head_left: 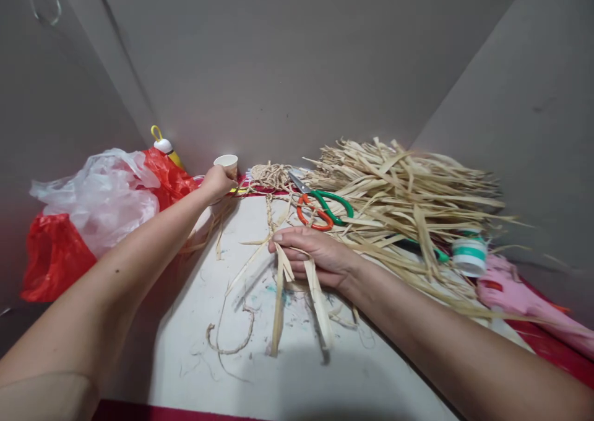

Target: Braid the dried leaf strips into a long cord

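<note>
My right hand (320, 254) is closed on plant-fibre strips (279, 291), pinching them between thumb and fingers. Two flat pale strips hang below the hand, and a thin braided cord (269, 210) runs away from the pinch toward the back. My left hand (217, 182) reaches to the far edge of the white board, right by a paper cup (226, 162). Its fingers are mostly hidden, and I cannot tell whether it grips the cup. Scissors (325, 210) with one green and one orange handle lie just beyond my right hand.
A large heap of dry strips (394, 186) spreads at the right. Beside it are a white-and-green roll (469, 255) and a pink object (510, 288). Plastic bags (111, 192) and a yellow bottle (167, 148) stand left. A curled cord (232, 350) lies on the white board (195, 359).
</note>
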Demonstrator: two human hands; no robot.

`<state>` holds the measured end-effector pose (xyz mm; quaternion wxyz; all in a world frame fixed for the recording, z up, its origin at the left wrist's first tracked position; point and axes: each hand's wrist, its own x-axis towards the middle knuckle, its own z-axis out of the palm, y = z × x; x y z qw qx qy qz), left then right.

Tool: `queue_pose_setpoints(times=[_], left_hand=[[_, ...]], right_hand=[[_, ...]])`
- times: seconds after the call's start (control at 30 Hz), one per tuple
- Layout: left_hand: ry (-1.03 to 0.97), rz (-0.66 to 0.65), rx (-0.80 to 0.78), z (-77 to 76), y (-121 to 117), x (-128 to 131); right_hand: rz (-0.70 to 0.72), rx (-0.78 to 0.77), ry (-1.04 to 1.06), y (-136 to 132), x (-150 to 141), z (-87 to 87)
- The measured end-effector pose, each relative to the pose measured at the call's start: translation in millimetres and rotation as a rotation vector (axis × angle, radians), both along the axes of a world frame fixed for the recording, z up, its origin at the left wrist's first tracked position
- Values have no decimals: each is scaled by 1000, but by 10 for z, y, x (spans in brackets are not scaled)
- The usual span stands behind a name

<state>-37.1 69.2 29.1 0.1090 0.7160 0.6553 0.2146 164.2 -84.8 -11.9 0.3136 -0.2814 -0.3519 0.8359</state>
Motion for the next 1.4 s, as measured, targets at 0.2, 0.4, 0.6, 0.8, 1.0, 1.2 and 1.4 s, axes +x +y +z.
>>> queue_pose_setpoints(times=[0.2, 0.4, 0.6, 0.8, 1.0, 1.2, 1.4], left_hand=[[-95, 15, -69, 100, 59, -37], [-308, -15, -130, 13, 87, 103], [-670, -154, -186, 745, 79, 132], [-1041, -328, -332, 1120, -185, 230], [-796, -328, -595, 618, -885, 217], [-959, -184, -720, 236, -1526, 110], [-1176, -44, -807, -24, -1689, 163]], right_hand=[[11, 16, -1, -4, -4, 7], [13, 56, 2, 15, -9, -11], [29, 56, 6, 26, -10, -42], [39, 51, -18, 10, -15, -29], [39, 67, -51, -12, -22, -20], [30, 84, -90, -25, -24, -20], [7, 94, -99, -11, -29, -62]])
